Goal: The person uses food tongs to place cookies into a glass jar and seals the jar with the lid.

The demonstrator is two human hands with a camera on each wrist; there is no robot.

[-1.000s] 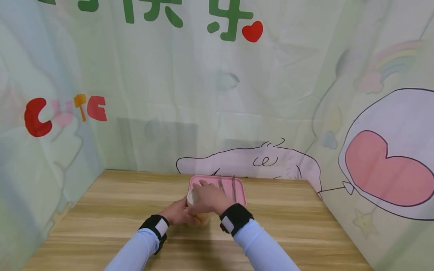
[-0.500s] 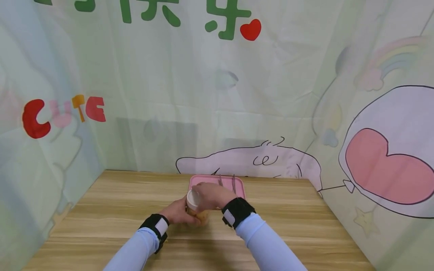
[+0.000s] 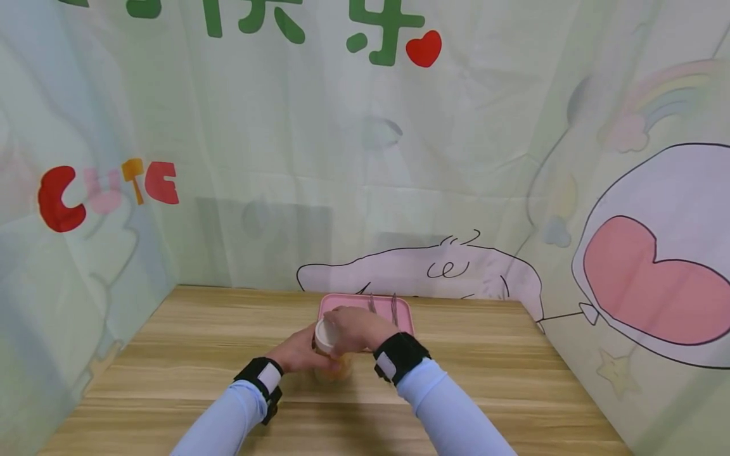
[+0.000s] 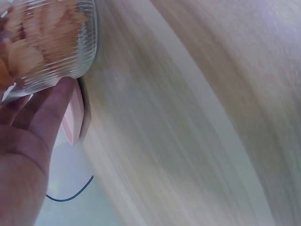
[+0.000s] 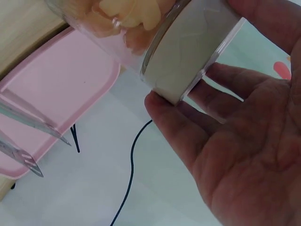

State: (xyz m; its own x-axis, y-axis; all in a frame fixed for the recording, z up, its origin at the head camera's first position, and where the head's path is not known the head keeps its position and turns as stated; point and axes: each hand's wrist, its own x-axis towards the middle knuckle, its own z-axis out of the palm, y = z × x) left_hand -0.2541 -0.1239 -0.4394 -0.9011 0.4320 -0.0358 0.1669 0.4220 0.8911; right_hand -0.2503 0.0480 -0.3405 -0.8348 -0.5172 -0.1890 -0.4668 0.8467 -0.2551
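A clear ribbed jar holds orange-brown chip-like pieces. Its wide white lid sits at the top of the jar, which tilts in the head view. My left hand holds the jar body from the left side; in the left wrist view a fingertip presses near the jar's bottom edge. From the right, my right hand grips the lid's rim, with thumb and fingers around it in the right wrist view. The right hand covers part of the lid in the head view.
Behind the hands, a pink tray lies near the table's back edge. Two slim metal utensils rest on it, their ends reaching past the rim. A printed curtain hangs around the wooden table.
My right hand has turned on the lid, its fingers drawing in from a more spread pose, so more of the lid shows. The left hand stays around the jar with little movement.
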